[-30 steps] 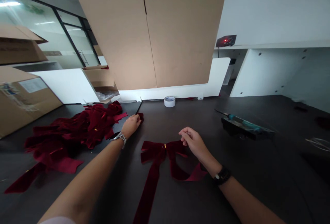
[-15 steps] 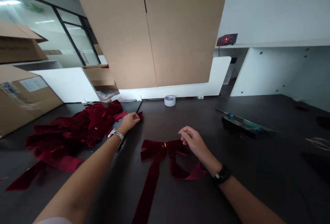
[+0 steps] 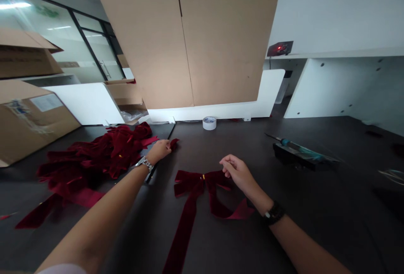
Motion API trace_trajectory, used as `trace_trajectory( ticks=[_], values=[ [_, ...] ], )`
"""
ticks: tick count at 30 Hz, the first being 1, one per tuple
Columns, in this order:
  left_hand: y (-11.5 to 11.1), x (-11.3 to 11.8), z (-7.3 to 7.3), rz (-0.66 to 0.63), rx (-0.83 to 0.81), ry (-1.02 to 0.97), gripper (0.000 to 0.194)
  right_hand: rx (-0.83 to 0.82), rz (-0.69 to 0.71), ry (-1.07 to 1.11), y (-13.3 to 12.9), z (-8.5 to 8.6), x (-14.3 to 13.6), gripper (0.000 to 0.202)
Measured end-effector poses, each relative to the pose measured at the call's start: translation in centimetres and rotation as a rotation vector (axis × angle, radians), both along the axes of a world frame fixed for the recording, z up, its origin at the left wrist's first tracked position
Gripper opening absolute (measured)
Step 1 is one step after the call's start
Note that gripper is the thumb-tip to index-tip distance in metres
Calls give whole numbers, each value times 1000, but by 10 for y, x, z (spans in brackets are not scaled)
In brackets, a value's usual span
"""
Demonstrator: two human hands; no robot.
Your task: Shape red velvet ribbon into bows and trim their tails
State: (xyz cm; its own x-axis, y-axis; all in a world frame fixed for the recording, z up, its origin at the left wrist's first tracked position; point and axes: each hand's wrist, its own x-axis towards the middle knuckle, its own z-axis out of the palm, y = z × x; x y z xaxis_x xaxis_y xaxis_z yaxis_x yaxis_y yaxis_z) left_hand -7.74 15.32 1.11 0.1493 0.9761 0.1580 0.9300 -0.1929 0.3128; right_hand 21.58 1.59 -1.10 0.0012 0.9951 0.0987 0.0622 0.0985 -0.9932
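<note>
Dark red velvet forms the bow (image 3: 198, 184) that lies at the centre of the head view, slightly below the middle of the frame, flat on the desk (image 3: 246, 137). Its loops run left to right across the picture, with a thin gold band (image 3: 203, 176) at the knot between them; the left tail (image 3: 183, 232) drops toward the bottom edge, leaning a little left, while the right tail (image 3: 222, 211) curls off to the right, below the right wrist. Of the two hands, the right hand (image 3: 237, 171) is the nearer: it sits at the outer end of the right loop, fingers curled inward and thumb close to the forefinger, and whether anything thin is caught between them cannot be told. The left hand (image 3: 160, 150) is farther off, up and to the left of the knot, between the bow and the heap of red velvet (image 3: 94, 154) at the left of the frame. Its fingers are bunched just beside a small red velvet end (image 3: 174, 143); whether they pinch it is hidden. From that hand, the bow lies toward the lower right.
</note>
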Motion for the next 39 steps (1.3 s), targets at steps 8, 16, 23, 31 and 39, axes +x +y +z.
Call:
trace_trajectory(
  ticks=[8,16,23,31,39],
  values=[
    [-4,-3,2,141,13,-150,7,29,1,-8,0,-1,0,25],
    [-4,4,-17,324,93,-440,9,52,-20,-27,1,-5,2,26],
    [4,9,-12,317,58,-687,16,36,-1,-69,1,-5,3,28],
    [-1,19,-10,262,34,-756,16,52,-1,-90,-1,-3,1,28],
    [-31,35,22,163,331,-650,11,79,-22,-83,-4,3,3,29]
  ],
)
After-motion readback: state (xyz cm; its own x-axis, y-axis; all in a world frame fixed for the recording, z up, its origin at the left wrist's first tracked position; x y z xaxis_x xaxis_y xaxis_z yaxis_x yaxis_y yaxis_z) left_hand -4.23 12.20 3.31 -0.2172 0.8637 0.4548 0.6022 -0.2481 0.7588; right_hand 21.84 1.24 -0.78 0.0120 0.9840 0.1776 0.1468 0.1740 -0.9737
